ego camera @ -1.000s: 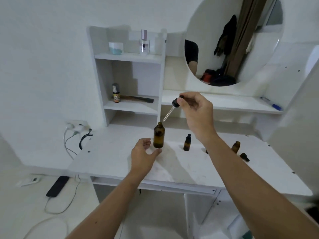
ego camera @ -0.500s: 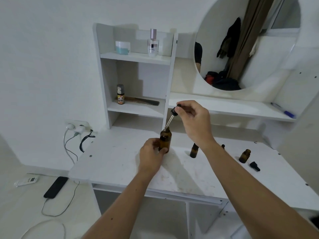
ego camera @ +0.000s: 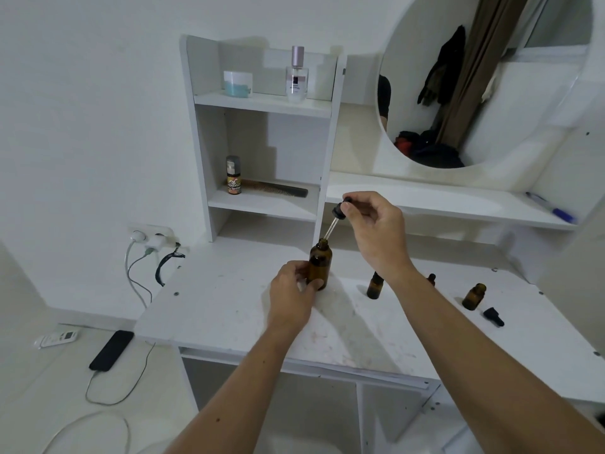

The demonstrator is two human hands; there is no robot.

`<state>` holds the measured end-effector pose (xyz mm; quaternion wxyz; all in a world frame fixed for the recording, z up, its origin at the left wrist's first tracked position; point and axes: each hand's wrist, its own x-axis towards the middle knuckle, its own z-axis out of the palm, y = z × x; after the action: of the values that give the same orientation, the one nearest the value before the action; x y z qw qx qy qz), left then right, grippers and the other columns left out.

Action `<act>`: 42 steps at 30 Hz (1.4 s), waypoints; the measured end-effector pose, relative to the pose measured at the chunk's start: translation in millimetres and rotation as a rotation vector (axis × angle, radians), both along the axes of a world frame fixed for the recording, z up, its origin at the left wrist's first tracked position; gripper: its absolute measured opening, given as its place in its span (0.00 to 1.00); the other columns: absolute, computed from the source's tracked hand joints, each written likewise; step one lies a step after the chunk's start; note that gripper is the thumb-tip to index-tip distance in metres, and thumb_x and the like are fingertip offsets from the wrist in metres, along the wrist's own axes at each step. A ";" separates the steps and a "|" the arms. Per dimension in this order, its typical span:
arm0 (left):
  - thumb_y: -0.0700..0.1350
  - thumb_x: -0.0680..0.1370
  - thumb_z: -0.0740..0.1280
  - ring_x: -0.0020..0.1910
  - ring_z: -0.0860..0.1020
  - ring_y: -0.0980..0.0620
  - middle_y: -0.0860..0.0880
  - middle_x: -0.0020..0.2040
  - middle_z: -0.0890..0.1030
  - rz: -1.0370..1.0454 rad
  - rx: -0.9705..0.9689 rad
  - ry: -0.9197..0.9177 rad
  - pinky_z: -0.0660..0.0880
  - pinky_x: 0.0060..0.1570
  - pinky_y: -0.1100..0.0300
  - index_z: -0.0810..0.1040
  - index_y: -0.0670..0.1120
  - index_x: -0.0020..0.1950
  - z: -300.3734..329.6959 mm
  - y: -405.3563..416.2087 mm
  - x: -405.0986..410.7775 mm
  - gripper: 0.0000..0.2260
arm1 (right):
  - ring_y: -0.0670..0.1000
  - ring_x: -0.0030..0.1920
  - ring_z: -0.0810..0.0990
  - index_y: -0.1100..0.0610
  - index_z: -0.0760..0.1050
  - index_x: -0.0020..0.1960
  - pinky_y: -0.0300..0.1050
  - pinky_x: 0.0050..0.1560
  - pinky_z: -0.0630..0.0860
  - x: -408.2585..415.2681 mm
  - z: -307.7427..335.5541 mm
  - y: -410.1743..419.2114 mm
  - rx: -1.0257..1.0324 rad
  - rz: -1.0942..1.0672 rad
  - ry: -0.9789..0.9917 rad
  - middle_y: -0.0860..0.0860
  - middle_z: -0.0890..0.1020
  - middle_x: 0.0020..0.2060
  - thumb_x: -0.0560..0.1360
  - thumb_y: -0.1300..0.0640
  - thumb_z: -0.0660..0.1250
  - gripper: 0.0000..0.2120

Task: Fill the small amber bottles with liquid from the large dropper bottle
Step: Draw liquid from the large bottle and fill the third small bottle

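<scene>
The large amber bottle stands upright and uncapped on the white desk. My left hand grips its lower body. My right hand pinches the black bulb of the dropper, whose glass tip sits at the bottle's mouth. A small capped amber bottle stands just right of it, partly behind my right wrist. Another small capped bottle peeks out behind my forearm. Further right stands an open small amber bottle with its black dropper cap lying beside it.
A white shelf unit rises at the desk's back, holding a jar, a perfume bottle, a small labelled bottle and a comb. A round mirror hangs above a ledge with a blue pen. Cables, a phone and a remote lie on the floor at left.
My left hand closed around the large bottle. My right hand lowered the dropper until its tip reached the bottle's mouth. The camera view shifted a little.
</scene>
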<state>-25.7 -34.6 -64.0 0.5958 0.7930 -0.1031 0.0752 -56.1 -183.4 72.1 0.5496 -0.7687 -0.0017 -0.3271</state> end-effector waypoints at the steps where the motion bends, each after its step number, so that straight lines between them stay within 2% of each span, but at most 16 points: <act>1: 0.43 0.75 0.77 0.56 0.81 0.56 0.54 0.56 0.83 0.002 0.002 -0.003 0.78 0.59 0.58 0.79 0.50 0.61 -0.2 -0.1 0.0 0.16 | 0.44 0.53 0.87 0.54 0.84 0.57 0.34 0.58 0.81 2.0 -1.7 0.6 -0.002 0.006 0.011 0.46 0.88 0.50 0.80 0.62 0.74 0.07; 8: 0.40 0.75 0.76 0.55 0.81 0.58 0.54 0.56 0.84 -0.002 -0.013 0.010 0.78 0.58 0.63 0.80 0.46 0.63 2.1 -0.2 0.4 0.17 | 0.36 0.49 0.85 0.56 0.86 0.59 0.28 0.54 0.79 15.2 -15.9 6.8 -0.155 0.040 0.151 0.47 0.88 0.52 0.80 0.59 0.74 0.08; 11: 0.40 0.75 0.76 0.54 0.81 0.59 0.54 0.57 0.83 0.004 0.005 -0.006 0.76 0.56 0.65 0.80 0.48 0.62 1.3 -0.2 0.3 0.16 | 0.38 0.51 0.85 0.53 0.87 0.58 0.27 0.52 0.79 17.2 -23.3 7.3 -0.191 0.039 0.219 0.44 0.88 0.51 0.80 0.57 0.74 0.08; 14: 0.40 0.75 0.76 0.54 0.81 0.58 0.54 0.56 0.83 0.006 0.019 -0.019 0.78 0.58 0.61 0.79 0.48 0.62 0.2 -0.4 1.0 0.16 | 0.42 0.51 0.86 0.53 0.88 0.55 0.32 0.54 0.81 18.5 -27.6 6.9 -0.179 0.019 0.236 0.44 0.88 0.49 0.79 0.55 0.75 0.06; 20: 0.40 0.76 0.76 0.54 0.81 0.58 0.54 0.56 0.83 0.006 0.018 -0.005 0.79 0.59 0.60 0.79 0.49 0.61 -0.7 -1.2 2.4 0.16 | 0.39 0.44 0.85 0.56 0.87 0.51 0.28 0.46 0.78 20.9 -29.8 7.3 -0.133 -0.033 0.240 0.46 0.88 0.45 0.78 0.57 0.76 0.04; 27: 0.40 0.76 0.76 0.54 0.81 0.59 0.54 0.57 0.83 0.010 0.015 0.003 0.77 0.57 0.64 0.79 0.50 0.62 -1.2 -1.4 2.7 0.16 | 0.41 0.46 0.84 0.58 0.86 0.50 0.28 0.47 0.77 20.6 -30.9 9.9 -0.175 -0.060 0.220 0.47 0.87 0.45 0.79 0.58 0.76 0.03; 32: 0.41 0.75 0.76 0.55 0.81 0.58 0.54 0.57 0.83 0.007 0.010 -0.004 0.78 0.58 0.62 0.79 0.49 0.62 -2.0 -1.7 3.3 0.16 | 0.42 0.49 0.86 0.55 0.87 0.54 0.29 0.50 0.79 14.3 -28.8 9.6 -0.185 -0.030 0.225 0.45 0.88 0.47 0.79 0.56 0.75 0.05; 35: 0.40 0.75 0.76 0.55 0.81 0.57 0.53 0.57 0.83 0.008 0.015 -0.012 0.78 0.59 0.60 0.79 0.49 0.62 -3.3 -2.0 4.0 0.16 | 0.40 0.48 0.86 0.54 0.88 0.53 0.28 0.47 0.79 9.1 -22.5 9.1 -0.127 -0.020 0.212 0.44 0.88 0.47 0.79 0.56 0.76 0.05; 39: 0.41 0.75 0.76 0.55 0.80 0.56 0.53 0.57 0.83 0.012 0.026 -0.009 0.78 0.59 0.58 0.79 0.49 0.62 -2.7 -2.6 3.6 0.16 | 0.40 0.48 0.86 0.55 0.88 0.53 0.31 0.52 0.80 4.5 -7.7 8.3 -0.108 -0.048 0.130 0.45 0.88 0.47 0.78 0.56 0.77 0.05; 42: 0.41 0.76 0.76 0.56 0.80 0.56 0.53 0.57 0.83 0.012 0.032 -0.012 0.77 0.59 0.60 0.79 0.49 0.62 -0.8 -2.5 1.4 0.16 | 0.40 0.48 0.86 0.56 0.88 0.52 0.31 0.53 0.80 -2.2 3.3 6.1 -0.079 -0.063 0.066 0.46 0.88 0.48 0.78 0.57 0.77 0.04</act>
<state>-24.3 -37.1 -64.7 0.5819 0.8026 -0.1031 0.0818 -58.3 -177.3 75.4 0.5079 -0.7999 0.0277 -0.3185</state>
